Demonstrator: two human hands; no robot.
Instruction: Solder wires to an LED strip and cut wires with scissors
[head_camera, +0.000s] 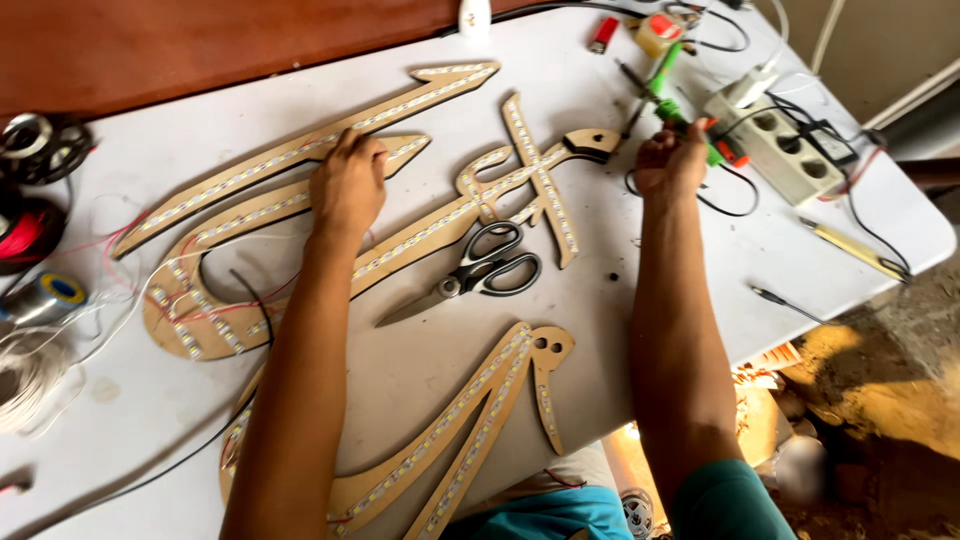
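The left hand (347, 183) is pressed flat, palm down, on the upper wooden letter shape (300, 200), its fingers spread across the strips of small lights that run along the board; nothing is clasped there, the grip is open and simply resting. Over on the far side of the white table (150, 400), the right hand (670, 160) is curled tight around the green-handled tool (668, 85), the grip fully closed on its shaft, with the handle pointing up and away toward the table's far edge. Just beside that hand a grey power strip (775, 150) is seen, with black cables looped around it. Between the two forearms a pair of black-handled scissors (470, 275) lies with blades closed, resting partly on the wooden shape and partly on the bare table. A second wooden cut-out (460, 430), also lined with light strips, is laid nearer the person, under the left forearm. At the left edge, spools of wire (35, 300) in red, black and white are gathered. A red lighter (604, 33) and a yellow-handled tool (855, 250) are spotted well apart on the right side.
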